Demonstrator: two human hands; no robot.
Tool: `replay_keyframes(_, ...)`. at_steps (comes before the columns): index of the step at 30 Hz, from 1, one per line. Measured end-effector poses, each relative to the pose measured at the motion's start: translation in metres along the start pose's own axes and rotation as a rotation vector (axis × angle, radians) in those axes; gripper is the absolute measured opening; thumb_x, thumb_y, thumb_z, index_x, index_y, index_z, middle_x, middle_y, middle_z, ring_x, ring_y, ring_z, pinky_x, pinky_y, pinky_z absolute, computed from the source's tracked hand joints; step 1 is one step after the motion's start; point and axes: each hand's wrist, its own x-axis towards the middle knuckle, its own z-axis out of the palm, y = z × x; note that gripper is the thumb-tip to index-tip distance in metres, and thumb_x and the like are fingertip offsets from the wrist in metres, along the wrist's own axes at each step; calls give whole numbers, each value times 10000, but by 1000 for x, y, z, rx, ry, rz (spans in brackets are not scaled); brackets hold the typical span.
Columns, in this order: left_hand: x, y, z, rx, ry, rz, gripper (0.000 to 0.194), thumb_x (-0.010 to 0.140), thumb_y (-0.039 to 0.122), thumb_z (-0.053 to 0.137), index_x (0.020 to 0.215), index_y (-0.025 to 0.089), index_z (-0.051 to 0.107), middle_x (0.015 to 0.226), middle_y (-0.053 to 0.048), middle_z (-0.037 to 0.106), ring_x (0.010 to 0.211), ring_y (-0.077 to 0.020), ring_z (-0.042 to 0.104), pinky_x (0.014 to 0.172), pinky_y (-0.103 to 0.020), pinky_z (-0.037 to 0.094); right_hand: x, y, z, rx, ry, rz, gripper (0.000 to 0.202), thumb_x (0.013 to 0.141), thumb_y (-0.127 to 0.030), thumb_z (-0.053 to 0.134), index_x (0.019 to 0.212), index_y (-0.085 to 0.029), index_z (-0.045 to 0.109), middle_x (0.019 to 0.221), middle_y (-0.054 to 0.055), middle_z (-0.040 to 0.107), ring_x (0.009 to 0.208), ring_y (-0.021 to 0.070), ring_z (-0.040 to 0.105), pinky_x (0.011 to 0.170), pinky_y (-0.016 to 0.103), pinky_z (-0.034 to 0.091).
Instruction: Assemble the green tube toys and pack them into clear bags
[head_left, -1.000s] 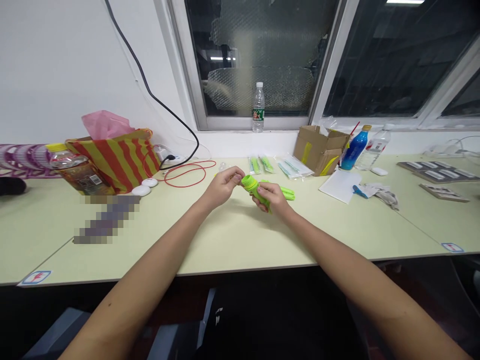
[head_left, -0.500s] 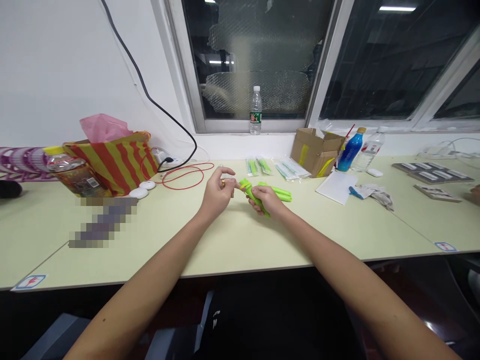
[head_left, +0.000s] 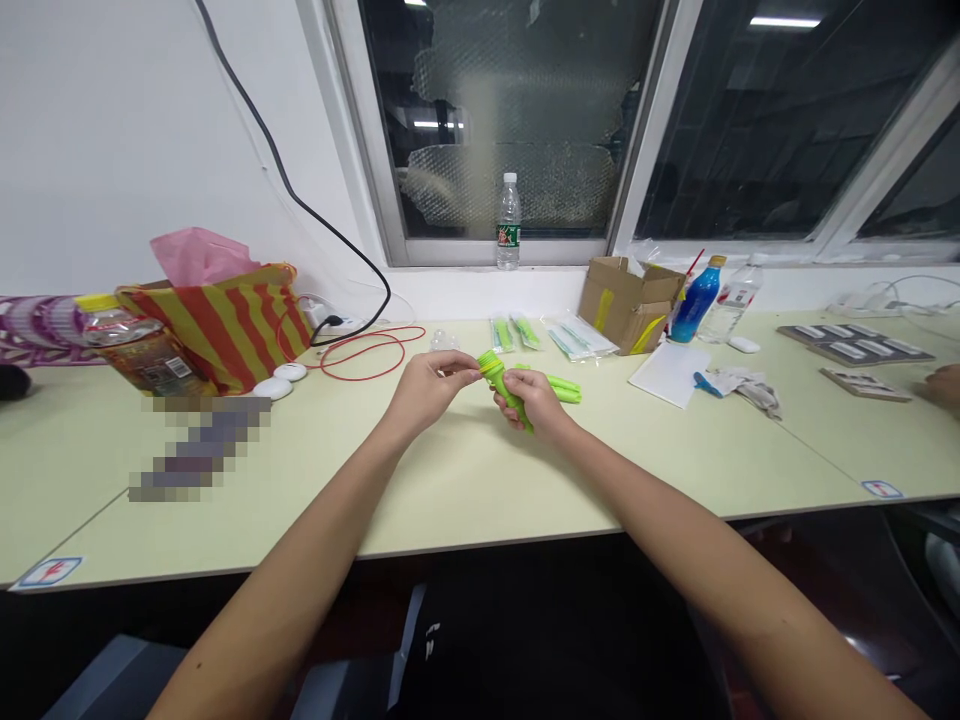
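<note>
My right hand (head_left: pixel 534 398) is wrapped round a bright green tube-like roll (head_left: pixel 517 408), which tilts up toward the left. A yellow band (head_left: pixel 489 368), like a rubber band, circles the roll's upper end. At that end my left hand (head_left: pixel 435 392) pinches with thumb and forefinger on the band. Just behind my right hand, more green rolls (head_left: pixel 564 388) lie on the table (head_left: pixel 480 490), partly hidden. Farther back are flat clear packets (head_left: pixel 514 332) with green contents and a paler clear packet (head_left: pixel 579 337).
A cardboard box (head_left: pixel 628 305), a blue bottle (head_left: pixel 697 300), white paper (head_left: pixel 670 374) and a glove (head_left: pixel 739 388) are to the right. Leftward sit a striped bag (head_left: pixel 225 330), a drink bottle (head_left: pixel 146 350) and a red cord (head_left: pixel 367 352). Another person's hand (head_left: pixel 943 386) shows at the right edge.
My left fingers have gone from being hooked in the stretched band to pinching close at the roll's end. The band now lies more evenly round it. My right hand keeps its hold.
</note>
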Motion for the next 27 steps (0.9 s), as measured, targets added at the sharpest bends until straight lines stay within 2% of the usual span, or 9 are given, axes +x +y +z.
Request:
replay_keyframes(4,2,-2,8,25,29,27,171,778,357,674,812,205,747,831,-36,728,791,-196,624,758,-332,470,2,2,-1,-116,23,-29,353,816,-523,610,818,-178,536,614,-31,523,390,65,391,302,190,279)
replay_keyframes(11,1,0,20,-114,112,-57,127,736,302,702,760,178,713,838,-47,706,823,-208,630,788,-341,494,6,3,-1,-145,63,-43,336,824,-516,593,809,-192,506,624,-35,515,402,67,401,312,187,295)
replay_keyframes(16,2,-9,21,-26,203,43,117,705,305,729,775,211,739,1071,-68,586,1005,-222,590,800,-343,530,6,0,1,-46,66,40,316,794,-478,629,812,-181,523,613,-28,516,398,66,383,316,183,252)
replay_keyframes(18,4,-12,21,-2,188,69,107,709,301,724,767,211,734,1090,-70,542,1036,-221,571,803,-351,538,5,-1,2,22,52,75,299,783,-449,639,827,-175,528,606,-28,509,397,68,375,320,185,238)
replay_keyframes(21,6,-13,19,4,130,51,120,739,314,701,757,196,717,1014,-70,550,1009,-218,564,788,-360,540,5,-1,-1,138,-23,115,280,784,-420,633,860,-172,527,590,-34,491,396,74,357,335,194,240)
replay_keyframes(27,9,-13,8,47,14,63,177,766,369,684,767,195,716,982,-69,573,979,-217,570,806,-359,520,5,-2,-7,167,-169,78,248,804,-400,604,846,-166,534,555,-36,450,423,98,355,447,257,355)
